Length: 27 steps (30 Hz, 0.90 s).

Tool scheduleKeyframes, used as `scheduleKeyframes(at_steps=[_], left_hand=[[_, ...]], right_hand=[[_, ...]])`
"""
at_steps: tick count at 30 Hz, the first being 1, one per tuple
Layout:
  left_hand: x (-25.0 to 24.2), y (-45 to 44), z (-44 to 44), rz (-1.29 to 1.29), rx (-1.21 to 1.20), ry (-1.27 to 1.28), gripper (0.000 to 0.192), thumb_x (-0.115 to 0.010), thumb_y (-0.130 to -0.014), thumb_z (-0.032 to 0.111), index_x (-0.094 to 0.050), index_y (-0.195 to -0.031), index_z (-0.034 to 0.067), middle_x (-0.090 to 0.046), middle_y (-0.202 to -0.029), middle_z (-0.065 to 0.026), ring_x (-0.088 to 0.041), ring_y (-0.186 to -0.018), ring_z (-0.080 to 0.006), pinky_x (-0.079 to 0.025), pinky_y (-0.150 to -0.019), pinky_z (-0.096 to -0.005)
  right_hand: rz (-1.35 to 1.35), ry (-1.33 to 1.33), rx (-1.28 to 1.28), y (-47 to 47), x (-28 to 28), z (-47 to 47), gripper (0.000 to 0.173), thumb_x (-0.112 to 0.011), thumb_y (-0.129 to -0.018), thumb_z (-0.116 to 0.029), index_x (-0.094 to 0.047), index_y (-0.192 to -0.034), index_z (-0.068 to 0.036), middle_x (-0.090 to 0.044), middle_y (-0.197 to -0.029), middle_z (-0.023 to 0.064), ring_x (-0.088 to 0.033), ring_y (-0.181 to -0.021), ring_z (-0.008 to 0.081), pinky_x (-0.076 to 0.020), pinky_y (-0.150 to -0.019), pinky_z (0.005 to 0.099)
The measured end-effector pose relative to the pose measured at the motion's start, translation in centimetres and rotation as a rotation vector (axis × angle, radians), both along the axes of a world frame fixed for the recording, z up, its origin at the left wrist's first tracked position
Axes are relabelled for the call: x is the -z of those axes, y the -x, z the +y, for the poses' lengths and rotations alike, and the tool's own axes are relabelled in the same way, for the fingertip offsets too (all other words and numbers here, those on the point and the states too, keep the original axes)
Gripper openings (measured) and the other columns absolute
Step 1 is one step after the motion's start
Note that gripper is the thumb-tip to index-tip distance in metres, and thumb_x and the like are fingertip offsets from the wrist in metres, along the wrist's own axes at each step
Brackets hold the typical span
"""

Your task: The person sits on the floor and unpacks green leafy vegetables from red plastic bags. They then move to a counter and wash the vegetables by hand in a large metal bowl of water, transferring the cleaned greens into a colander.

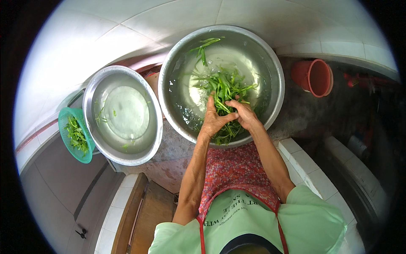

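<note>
Both of my hands are over a large metal basin (273, 104) of water, around a bunch of leafy green vegetables (224, 86). My left hand (215, 120) grips the stems from the left, its thumb pointing across toward the other hand. From the right, my right hand (245, 113) closes on the same bunch, with some fingertips hidden among the stems. More leaves lie in the water below my wrists. A loose sprig (203, 50) floats apart near the basin's far rim.
Left of it, a smaller metal basin (156, 139) holds water with a few leaf scraps. A green plastic basket (64, 139) of cut greens sits beyond. To the right stands a red bucket (299, 76). A tiled wall (177, 19) rises behind the basins; a tiled ledge (304, 162) runs at right.
</note>
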<state>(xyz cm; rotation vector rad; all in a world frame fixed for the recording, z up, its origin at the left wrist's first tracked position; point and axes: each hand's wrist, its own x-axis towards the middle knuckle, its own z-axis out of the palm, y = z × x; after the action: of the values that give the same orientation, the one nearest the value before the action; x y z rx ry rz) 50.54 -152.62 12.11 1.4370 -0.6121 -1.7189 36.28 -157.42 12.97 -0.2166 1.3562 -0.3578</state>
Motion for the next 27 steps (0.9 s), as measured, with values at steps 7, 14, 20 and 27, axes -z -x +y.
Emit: scheduleKeyframes(at_steps=[7,14,20,27], left_hand=[[-4.7,1.4,-0.2,-0.622,0.008,0.168,0.108,-0.095,-0.057,0.026,-0.037,-0.147,0.010,-0.059,-0.123,-0.0182,-0.066,-0.104,-0.0357,-0.057,-0.086,-0.0418],[-10.3,1.3,-2.0,-0.845,-0.056,0.336,0.087,-0.083,-0.057,0.009,-0.052,-0.138,0.009,-0.060,-0.102,-0.0169,-0.065,-0.091,-0.0370,-0.055,-0.072,-0.0446],[-10.1,0.3,-2.0,-0.666,-0.178,0.448,0.075,-0.074,-0.064,0.003,-0.054,-0.136,0.002,-0.062,-0.100,-0.0227,-0.063,-0.090,-0.0440,-0.054,-0.080,-0.0451],[-8.9,0.0,-1.0,-0.617,-0.183,0.342,0.062,-0.077,-0.066,-0.001,-0.059,-0.126,-0.003,-0.063,-0.128,-0.0250,-0.064,-0.116,-0.0399,-0.049,-0.103,-0.0422]], right_hand=[[-0.107,0.221,0.135,-0.1,-5.6,1.2,0.033,-0.068,-0.091,-0.008,-0.061,-0.123,-0.002,-0.065,-0.113,0.0058,-0.061,-0.106,0.0160,-0.0495,-0.089,0.0332],[-0.223,0.443,0.117,0.5,-10.0,0.9,0.036,-0.052,-0.102,-0.011,-0.050,-0.138,-0.006,-0.059,-0.127,0.0035,-0.057,-0.111,0.0165,-0.0477,-0.089,0.0342],[-0.215,0.479,-0.116,3.3,-12.0,-0.5,0.037,-0.057,-0.101,-0.021,-0.055,-0.133,-0.002,-0.058,-0.132,0.0086,-0.055,-0.124,0.0213,-0.0477,-0.102,0.0465],[0.390,0.390,-0.267,7.6,-9.3,-4.1,0.046,-0.056,-0.102,-0.036,-0.061,-0.128,0.002,-0.066,-0.121,0.0118,-0.064,-0.111,0.0236,-0.0547,-0.092,0.0420]])
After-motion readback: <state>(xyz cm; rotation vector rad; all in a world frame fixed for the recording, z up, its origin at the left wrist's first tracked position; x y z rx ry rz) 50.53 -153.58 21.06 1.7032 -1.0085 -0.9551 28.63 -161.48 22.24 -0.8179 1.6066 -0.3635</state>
